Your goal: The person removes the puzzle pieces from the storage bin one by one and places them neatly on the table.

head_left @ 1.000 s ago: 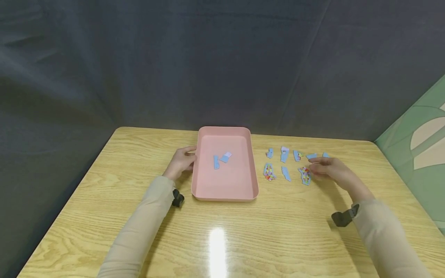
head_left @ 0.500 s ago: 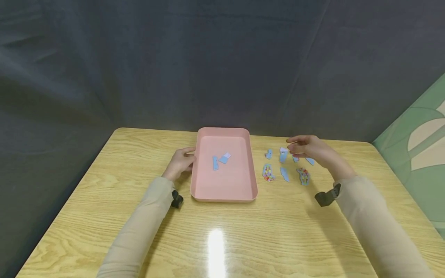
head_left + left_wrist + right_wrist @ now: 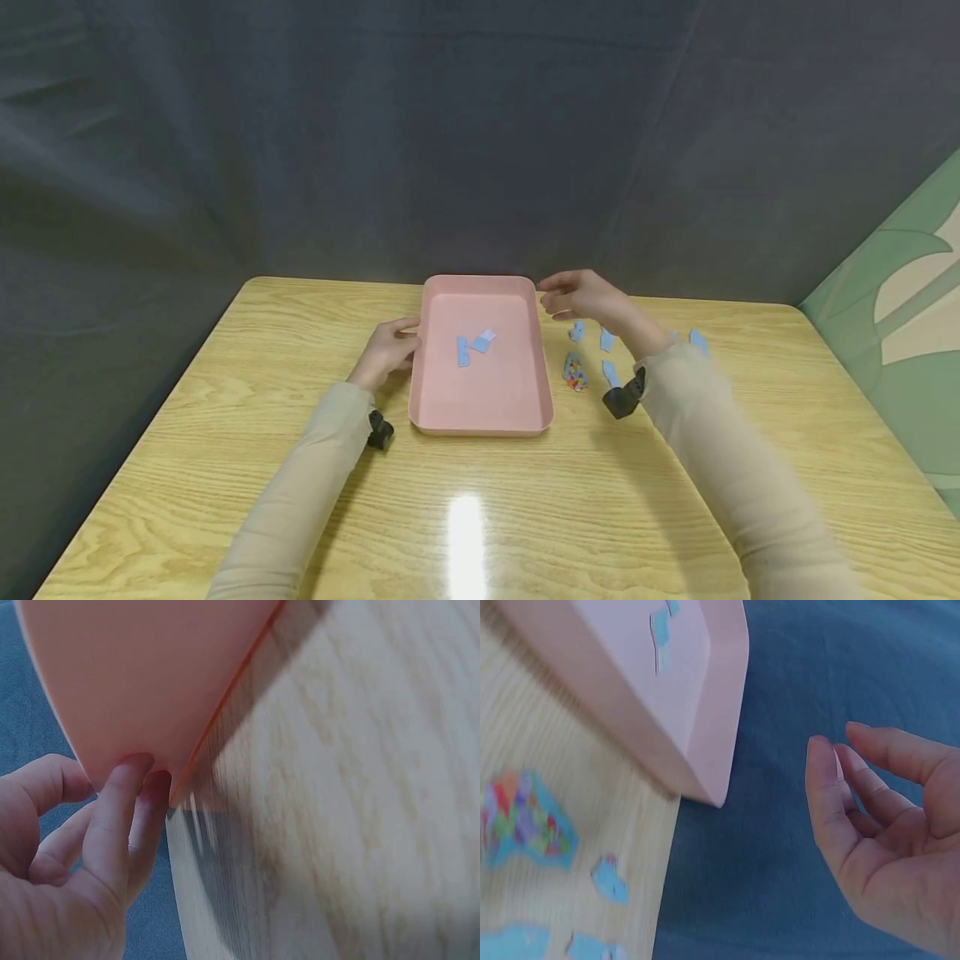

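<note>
A pink tray (image 3: 480,400) stands on the wooden table and carries a long light blue puzzle piece (image 3: 462,351) and a blue-and-lilac bit (image 3: 483,340). My left hand (image 3: 387,352) rests its fingertips on the outside of the tray's left wall; in the left wrist view two fingertips (image 3: 139,763) touch that wall near its lower edge. My right hand (image 3: 581,297) hovers by the tray's far right corner, fingers loosely bent; no piece shows in it. Right of the tray lie loose puzzle pieces, among them a multicoloured one (image 3: 575,372) and a small blue one (image 3: 577,331).
Other blue puzzle pieces lie farther right, such as one (image 3: 699,342) near the table's back edge. My right sleeve (image 3: 720,450) hides part of that group. A dark curtain (image 3: 450,150) hangs behind the table (image 3: 315,300). A green patterned panel (image 3: 915,333) stands at the right.
My right hand has swung left from over the right-hand pieces, rising and passing above them, to the tray's far right corner. The left hand has stayed at the tray wall.
</note>
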The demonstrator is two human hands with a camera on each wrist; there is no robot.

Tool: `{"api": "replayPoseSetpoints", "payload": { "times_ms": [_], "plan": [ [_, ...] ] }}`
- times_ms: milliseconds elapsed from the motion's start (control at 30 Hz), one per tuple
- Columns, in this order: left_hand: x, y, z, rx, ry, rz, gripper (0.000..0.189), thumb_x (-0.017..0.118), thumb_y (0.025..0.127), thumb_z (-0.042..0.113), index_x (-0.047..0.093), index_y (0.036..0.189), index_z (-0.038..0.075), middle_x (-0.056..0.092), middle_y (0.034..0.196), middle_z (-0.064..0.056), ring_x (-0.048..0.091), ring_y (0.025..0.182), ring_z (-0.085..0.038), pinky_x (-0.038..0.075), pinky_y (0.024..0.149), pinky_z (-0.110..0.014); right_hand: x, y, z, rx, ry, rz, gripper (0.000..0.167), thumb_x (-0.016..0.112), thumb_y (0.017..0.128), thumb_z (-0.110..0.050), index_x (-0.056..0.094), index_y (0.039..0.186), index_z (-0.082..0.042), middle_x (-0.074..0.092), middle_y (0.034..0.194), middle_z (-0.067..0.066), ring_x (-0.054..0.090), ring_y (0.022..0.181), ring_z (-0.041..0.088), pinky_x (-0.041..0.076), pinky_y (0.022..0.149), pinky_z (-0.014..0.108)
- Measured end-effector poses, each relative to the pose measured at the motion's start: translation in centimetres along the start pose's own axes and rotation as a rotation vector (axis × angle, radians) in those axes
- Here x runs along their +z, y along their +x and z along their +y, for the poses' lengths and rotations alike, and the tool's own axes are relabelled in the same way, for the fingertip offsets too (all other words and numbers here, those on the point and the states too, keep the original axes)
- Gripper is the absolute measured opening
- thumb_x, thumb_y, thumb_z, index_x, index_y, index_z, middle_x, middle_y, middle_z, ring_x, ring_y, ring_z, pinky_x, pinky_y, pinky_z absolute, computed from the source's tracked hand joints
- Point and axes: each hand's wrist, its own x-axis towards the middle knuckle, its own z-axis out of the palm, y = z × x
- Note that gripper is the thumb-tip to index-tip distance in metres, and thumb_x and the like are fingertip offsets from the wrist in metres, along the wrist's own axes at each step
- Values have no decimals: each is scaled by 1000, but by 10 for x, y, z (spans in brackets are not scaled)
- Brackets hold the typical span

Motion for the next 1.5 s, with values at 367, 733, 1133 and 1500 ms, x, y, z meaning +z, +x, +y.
{"api": "replayPoseSetpoints", "payload": {
  "times_ms": [367,733,1133,1500],
  "plan": [
    [1,-1,2,-1,-4,0,52,46,92,6,41,144,4,57,130,-26,65,97,-27,57,78,-30,44,30,-11,-21,29,-9,43,56,91,-2,48,132,10,58,112,19,60,100,24,49,99,46],
    [1,0,1,1,3,2,51,45,93,7,40,144,4,56,131,-27,64,104,-31,57,83,-35,70,92,31,-106,68,34,31,66,80,1,67,111,3,71,93,18,68,79,23,60,72,35],
    [1,0,2,0,21,7,51,46,94,8,41,144,4,56,130,-26,64,104,-31,57,84,-35,83,66,6,22,-73,100,37,54,87,3,58,123,9,66,111,24,65,65,17,57,74,30],
    [1,-1,1,5,19,5,51,45,94,7,41,144,4,57,130,-26,64,99,-27,57,79,-30,89,77,23,96,-85,151,38,64,82,2,61,121,5,66,116,21,53,65,9,45,59,16]
  ]
}}
